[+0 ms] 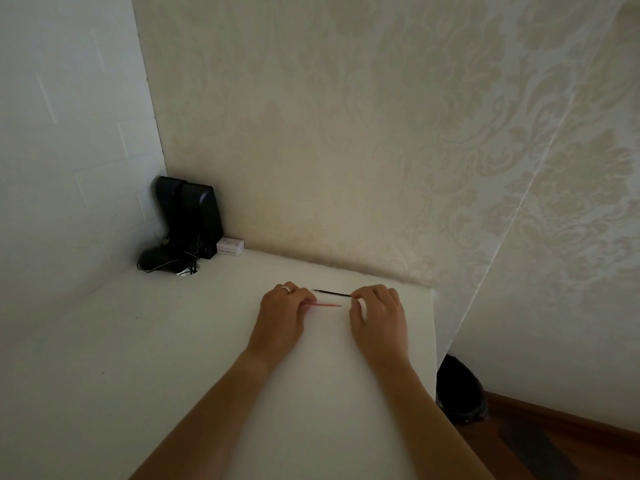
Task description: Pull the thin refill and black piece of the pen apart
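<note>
Damask wallpaper (pixel 398 150) backs a white table (pixel 173 358) that sits in a corner w/ a pale brick-pattern wall (pixel 69 133) on the left. At the table's far left corner stands a black device (pixel 194 216) w/ thin cables (pixel 180 266) trailing round its base, and a small white box (pixel 230 246) lies just beside it against the wallpaper. Off the table's right edge, down on the wood floor (pixel 554 438), sits a dark rounded object (pixel 460 389); can't tell what it is. Nothing lies between the hands and the far-corner clutter, which is well apart from them. Near the far right corner of the table both hands work close together. Left hand (pixel 282 315), ring on one finger, has fingers curled, pinching the left end of a thin red stick (pixel 327 305); it runs left-right, roughly parallel to the table's far edge, free tip pointing toward the right hand. Right hand (pixel 377 315) pinches the right end of a thin black stick (pixel 332 293), fingers curled round it; that one also runs left-right, free tip pointing left, lying just beyond the red one and near-parallel to it. Can't tell if either stick touches the table. Both forearms reach in from the near edge.
</note>
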`<state>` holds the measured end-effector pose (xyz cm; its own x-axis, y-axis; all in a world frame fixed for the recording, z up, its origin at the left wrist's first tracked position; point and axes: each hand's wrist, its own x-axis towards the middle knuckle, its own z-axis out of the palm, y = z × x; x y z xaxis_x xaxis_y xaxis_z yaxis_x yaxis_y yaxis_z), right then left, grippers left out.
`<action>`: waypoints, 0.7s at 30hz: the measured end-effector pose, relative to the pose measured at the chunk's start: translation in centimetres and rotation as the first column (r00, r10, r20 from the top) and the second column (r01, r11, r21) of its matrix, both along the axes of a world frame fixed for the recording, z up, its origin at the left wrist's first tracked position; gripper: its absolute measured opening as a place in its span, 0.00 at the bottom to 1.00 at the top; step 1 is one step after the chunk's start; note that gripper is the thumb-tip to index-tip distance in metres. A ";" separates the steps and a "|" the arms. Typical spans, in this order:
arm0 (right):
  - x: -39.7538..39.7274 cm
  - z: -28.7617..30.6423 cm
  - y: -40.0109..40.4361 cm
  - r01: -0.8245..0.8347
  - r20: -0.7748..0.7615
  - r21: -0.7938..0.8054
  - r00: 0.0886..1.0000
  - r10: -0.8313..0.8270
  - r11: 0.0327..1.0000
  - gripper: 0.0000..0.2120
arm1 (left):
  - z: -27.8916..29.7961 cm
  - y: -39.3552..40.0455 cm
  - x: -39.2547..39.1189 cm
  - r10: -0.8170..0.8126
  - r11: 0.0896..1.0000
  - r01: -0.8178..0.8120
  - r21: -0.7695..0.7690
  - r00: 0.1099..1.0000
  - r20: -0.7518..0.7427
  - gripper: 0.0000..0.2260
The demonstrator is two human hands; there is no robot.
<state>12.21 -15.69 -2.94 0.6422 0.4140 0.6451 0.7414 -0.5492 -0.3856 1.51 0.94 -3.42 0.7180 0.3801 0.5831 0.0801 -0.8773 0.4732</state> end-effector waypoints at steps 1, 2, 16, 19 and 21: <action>-0.1 0.0 0.1 -0.077 0.047 -0.008 0.996 0.077 0.997 0.05 | 0.0 0.1 0.0 -0.001 1.000 0.001 0.004 1.000 -0.001 0.09; -0.1 0.0 0.2 -0.140 0.085 -0.031 0.986 0.142 0.990 0.06 | 0.0 0.1 0.0 -0.002 1.000 0.002 0.009 1.000 -0.002 0.09; 0.0 0.1 0.3 -0.217 0.099 -0.013 0.971 0.217 0.976 0.02 | 2.2 0.5 -1.9 -0.001 0.796 0.125 -0.593 0.979 0.204 0.06; -0.1 0.2 0.2 -0.244 0.120 -0.007 0.963 0.243 0.970 0.03 | 2.9 0.8 -2.5 -0.014 0.661 0.221 -0.717 0.959 0.282 0.05; -0.3 0.4 0.2 -0.273 0.125 -0.001 0.954 0.271 0.962 0.03 | 3.3 0.7 -2.6 -0.059 0.595 0.276 -0.755 0.952 0.301 0.05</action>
